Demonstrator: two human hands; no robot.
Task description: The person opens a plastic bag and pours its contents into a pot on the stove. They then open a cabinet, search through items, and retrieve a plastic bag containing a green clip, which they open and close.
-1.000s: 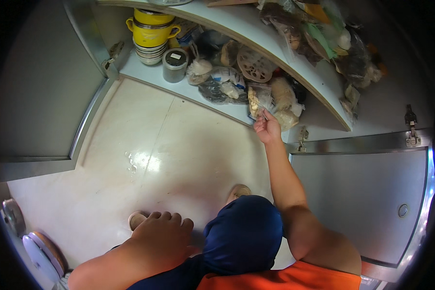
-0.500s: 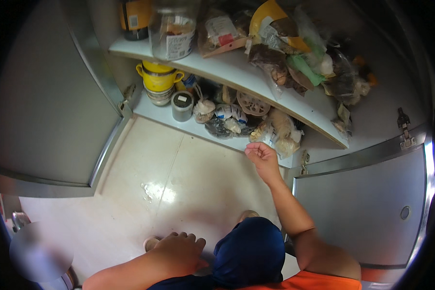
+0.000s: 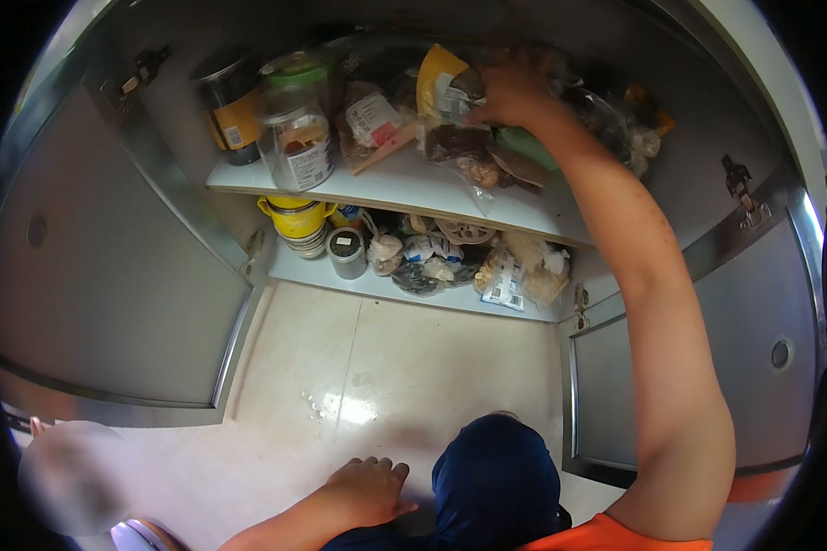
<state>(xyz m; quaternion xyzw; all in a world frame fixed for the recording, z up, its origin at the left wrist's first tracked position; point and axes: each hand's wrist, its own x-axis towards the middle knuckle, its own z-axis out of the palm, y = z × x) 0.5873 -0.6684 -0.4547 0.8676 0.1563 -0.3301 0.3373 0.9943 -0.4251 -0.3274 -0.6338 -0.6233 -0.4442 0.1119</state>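
My right hand (image 3: 516, 90) reaches into the bags on the upper shelf, just right of a yellow packet (image 3: 439, 81). Its fingertips are lost in shadow among the dark plastic bags, so what they grip, if anything, cannot be made out. A clear bag of brown dried food (image 3: 473, 156) lies below the hand, and a green bag (image 3: 526, 147) shows partly behind the wrist. My left hand (image 3: 369, 485) hangs low by my left knee, back upward, fingers loosely apart and holding nothing.
Left on the upper shelf (image 3: 386, 193) stand a black jar with an orange label (image 3: 232, 115) and a clear jar (image 3: 296, 147). Below are a yellow two-handled pot (image 3: 296, 219), a grey canister (image 3: 347, 253) and several bags. Open cabinet doors (image 3: 129, 266) flank the space.
My right hand has risen from in front of the lower shelf to the bags on the upper shelf. The view has tilted upward, showing more of the upper shelf. My left hand stays low.
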